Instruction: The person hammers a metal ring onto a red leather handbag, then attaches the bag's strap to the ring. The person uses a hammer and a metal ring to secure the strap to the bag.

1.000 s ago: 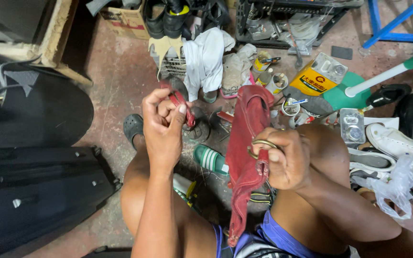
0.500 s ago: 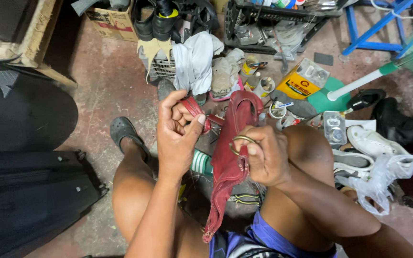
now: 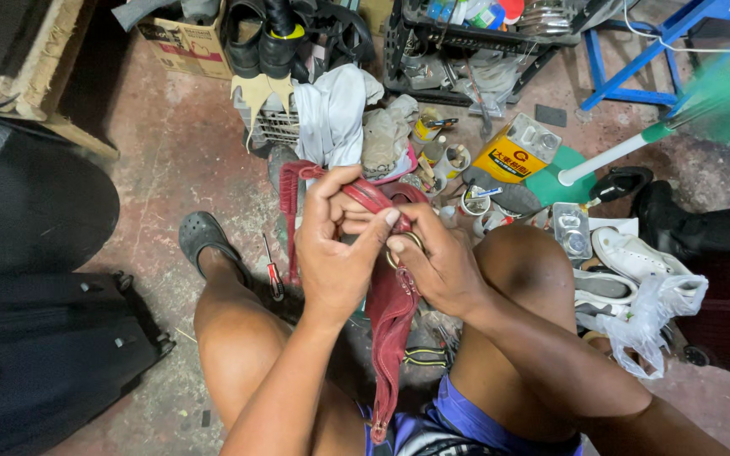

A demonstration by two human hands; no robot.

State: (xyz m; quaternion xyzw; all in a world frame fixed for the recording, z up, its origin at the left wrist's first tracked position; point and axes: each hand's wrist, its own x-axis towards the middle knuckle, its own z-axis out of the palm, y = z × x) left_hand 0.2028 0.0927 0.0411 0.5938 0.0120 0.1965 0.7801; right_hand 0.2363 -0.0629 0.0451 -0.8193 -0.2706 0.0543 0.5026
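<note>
Two hands meet over your lap on one dark red leather bag. Your left hand curls its fingers around the bag's strap near the top, thumb pressed down on it. Your right hand pinches a metal ring on the bag between thumb and forefinger; the bag's body hangs down between your knees.

On the floor ahead, a black crate holds bottles and cans packed close together. A cardboard box sits to its left with black shoes beside it; you cannot tell what is inside the box. A small wire basket stands under a white cloth. A yellow tin lies near small open pots. White sneakers and a clear plastic bag crowd your right knee. A black suitcase lies at your left, and a screwdriver rests on the floor beside your left leg, close to your grey clog.

Compared with half a second ago, your hands have drawn together: the left has closed in on the right, and both now work at the same spot near the ring.
</note>
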